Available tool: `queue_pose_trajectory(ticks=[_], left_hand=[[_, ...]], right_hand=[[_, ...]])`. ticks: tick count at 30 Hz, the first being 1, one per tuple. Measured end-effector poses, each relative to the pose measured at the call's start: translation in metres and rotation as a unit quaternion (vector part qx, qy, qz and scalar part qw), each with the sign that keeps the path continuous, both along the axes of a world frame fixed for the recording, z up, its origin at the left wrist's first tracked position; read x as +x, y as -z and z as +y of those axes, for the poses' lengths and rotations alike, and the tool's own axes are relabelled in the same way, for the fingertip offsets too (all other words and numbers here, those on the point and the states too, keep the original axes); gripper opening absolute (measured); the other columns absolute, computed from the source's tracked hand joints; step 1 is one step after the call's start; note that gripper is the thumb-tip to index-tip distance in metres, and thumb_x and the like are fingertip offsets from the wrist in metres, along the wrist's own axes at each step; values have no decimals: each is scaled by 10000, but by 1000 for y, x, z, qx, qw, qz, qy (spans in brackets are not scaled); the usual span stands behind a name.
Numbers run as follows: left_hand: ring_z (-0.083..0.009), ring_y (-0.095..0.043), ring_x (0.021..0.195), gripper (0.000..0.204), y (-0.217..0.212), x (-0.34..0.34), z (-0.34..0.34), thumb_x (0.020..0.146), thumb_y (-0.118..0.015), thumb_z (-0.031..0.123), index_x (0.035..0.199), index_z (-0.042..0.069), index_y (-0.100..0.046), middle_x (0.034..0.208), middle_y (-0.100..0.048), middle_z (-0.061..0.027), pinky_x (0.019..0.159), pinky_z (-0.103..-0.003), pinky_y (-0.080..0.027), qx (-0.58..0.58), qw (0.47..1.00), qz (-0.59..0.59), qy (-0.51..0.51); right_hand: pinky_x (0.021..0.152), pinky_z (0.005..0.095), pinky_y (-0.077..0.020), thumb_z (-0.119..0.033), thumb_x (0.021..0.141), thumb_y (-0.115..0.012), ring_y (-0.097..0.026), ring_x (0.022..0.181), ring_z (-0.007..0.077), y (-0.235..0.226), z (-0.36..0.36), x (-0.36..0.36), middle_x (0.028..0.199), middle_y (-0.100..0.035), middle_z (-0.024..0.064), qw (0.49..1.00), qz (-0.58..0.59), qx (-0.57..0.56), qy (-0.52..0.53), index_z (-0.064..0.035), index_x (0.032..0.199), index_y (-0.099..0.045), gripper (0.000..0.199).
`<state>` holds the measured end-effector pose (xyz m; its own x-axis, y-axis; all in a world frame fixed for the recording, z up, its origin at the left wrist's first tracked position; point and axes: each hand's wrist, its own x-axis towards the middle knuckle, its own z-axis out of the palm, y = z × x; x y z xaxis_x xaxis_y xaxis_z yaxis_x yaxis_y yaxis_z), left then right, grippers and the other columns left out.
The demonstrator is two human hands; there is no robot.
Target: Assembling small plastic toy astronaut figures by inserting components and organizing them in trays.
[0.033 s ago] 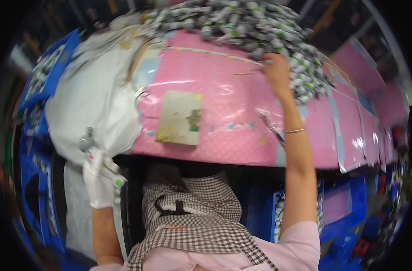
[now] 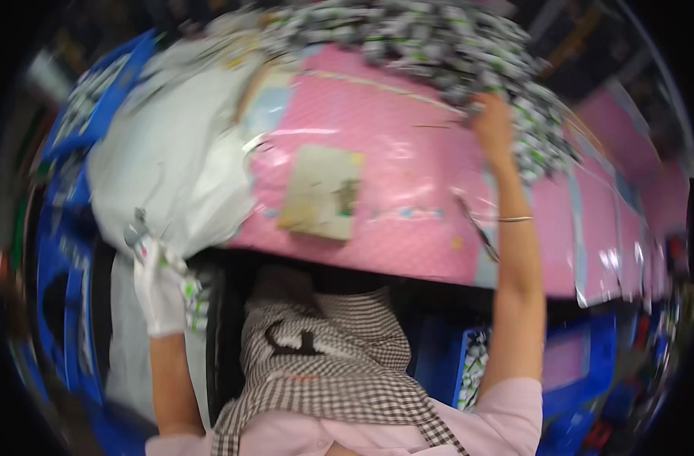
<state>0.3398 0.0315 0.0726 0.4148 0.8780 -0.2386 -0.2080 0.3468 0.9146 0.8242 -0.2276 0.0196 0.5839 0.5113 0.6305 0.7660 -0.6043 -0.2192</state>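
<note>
In a white glove, my left hand (image 2: 160, 300) is closed around several small grey-and-white bundles with green marks. One grey bundle (image 2: 136, 235) sticks out above the fingers, and others (image 2: 195, 300) hang at the glove's right side. The gloved hand is beside the near edge of a white sheet (image 2: 172, 159). My bare right hand (image 2: 494, 125) reaches to the near edge of a big pile of similar bundles (image 2: 430, 38). Its fingers are bent together there; blur hides what is between them.
A pink-covered table (image 2: 392, 167) spreads before me. On it lie a worn pale block (image 2: 320, 194) and a dark, thin metal tool (image 2: 478, 228) near my right forearm. Blue crates (image 2: 88, 114) of bundles stand at the left, another blue crate (image 2: 472, 365) at the lower right.
The whole view has shifted, so the table sits farther right. The grey bundle above my left glove has tipped leftward. My right hand stays at the pile's edge.
</note>
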Motion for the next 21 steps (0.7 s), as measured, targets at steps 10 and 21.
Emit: queue_pose_trajectory(ticks=[10, 21], left_hand=[[-204, -587, 799, 266, 157, -196, 124, 849, -644, 185, 1045, 37, -542, 912, -572, -74, 710, -392, -522, -133, 910, 148, -363], [-255, -639, 801, 298, 208, -190, 157, 853, -634, 175, 1080, 11, -532, 957, -603, -118, 660, -435, -572, -184, 906, 262, -277]], right_hand=[[940, 357, -401, -193, 877, -581, -525, 1106, 276, -26, -17, 60, 1163, -567, 167, 999, -27, -2, -29, -31, 1203, -499, 373], [714, 204, -382, -176, 901, -574, -476, 819, 58, -60, 53, -146, 933, -517, 1, 958, 171, 77, -219, -85, 1244, -434, 381]])
